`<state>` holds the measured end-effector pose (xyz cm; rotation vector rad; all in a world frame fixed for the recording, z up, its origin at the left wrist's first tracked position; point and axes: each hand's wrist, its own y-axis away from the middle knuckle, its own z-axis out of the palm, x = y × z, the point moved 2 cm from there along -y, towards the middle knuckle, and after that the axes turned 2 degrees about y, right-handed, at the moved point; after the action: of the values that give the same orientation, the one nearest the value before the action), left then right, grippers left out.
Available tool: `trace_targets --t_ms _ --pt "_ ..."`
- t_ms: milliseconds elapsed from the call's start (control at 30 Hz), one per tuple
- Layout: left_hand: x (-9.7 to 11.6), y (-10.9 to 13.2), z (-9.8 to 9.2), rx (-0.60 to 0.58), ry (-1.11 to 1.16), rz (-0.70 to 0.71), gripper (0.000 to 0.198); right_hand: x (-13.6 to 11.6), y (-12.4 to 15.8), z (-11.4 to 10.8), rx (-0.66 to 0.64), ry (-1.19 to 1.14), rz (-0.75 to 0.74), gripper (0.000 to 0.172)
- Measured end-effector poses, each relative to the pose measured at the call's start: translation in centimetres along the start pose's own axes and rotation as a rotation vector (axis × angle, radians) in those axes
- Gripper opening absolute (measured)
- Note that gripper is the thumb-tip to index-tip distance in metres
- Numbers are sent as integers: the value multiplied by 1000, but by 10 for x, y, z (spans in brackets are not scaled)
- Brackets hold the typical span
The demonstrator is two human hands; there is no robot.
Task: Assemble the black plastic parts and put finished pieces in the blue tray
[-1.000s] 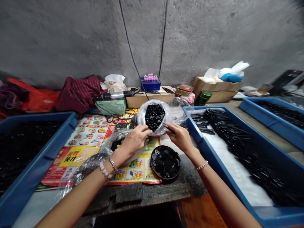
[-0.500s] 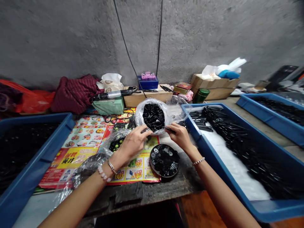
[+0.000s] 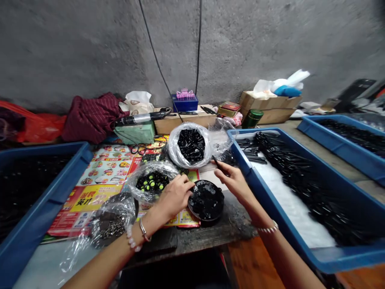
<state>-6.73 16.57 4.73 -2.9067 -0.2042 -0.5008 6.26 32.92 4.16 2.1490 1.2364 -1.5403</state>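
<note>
My right hand (image 3: 233,180) is closed on a slim black stick-like piece (image 3: 215,161), whose end pokes out past the fingers. At the left rim of a round dish (image 3: 207,200) of small shiny black discs is my left hand (image 3: 177,194), fingers bent together; whether they pinch anything is hidden. Behind both hands stands a clear plastic bag (image 3: 173,150) full of short black parts (image 3: 191,146). Left of my left hand, another plastic bag (image 3: 132,182) holds black parts with yellow-green tops (image 3: 152,181). Nearer me, small metal pieces (image 3: 113,226) lie in a plastic-lined bowl.
To the right, a blue tray (image 3: 278,200) holds rows of long black pieces (image 3: 296,176) on white lining. Other blue trays stand at far left (image 3: 70,176) and far right (image 3: 345,154). Along the wall are a green box (image 3: 135,133), scissors (image 3: 138,149) and a cardboard box (image 3: 270,106).
My left hand has left the rim of the bag of short black parts and come down to the round dish. My right hand has drawn slightly back from that bag with the black piece.
</note>
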Motion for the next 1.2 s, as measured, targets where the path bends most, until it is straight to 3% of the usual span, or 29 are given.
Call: trace_targets --t_ms 133,233,300,433,567,767,1000,1200 --pt "2 -2 5 -21 -21 -12 17 -22 69 -16 -68 -198 196 38" --pt "3 -2 6 -25 -6 -32 17 -15 126 -18 -98 -331 349 34" --pt "3 -1 6 -31 3 -39 17 -5 158 -12 -185 -411 497 40" --pt "4 0 6 -43 14 -43 17 5 198 4 -323 -509 697 50" --pt "4 4 6 -44 14 -46 22 3 214 14 -332 -585 746 42" --pt "6 7 5 -20 29 -50 17 4 220 21 -301 -591 747 44" --pt "4 6 1 28 141 -78 14 -3 221 34 -293 -852 735 49" --pt "7 17 -11 31 416 -159 8 3 217 42 -279 -633 622 47"
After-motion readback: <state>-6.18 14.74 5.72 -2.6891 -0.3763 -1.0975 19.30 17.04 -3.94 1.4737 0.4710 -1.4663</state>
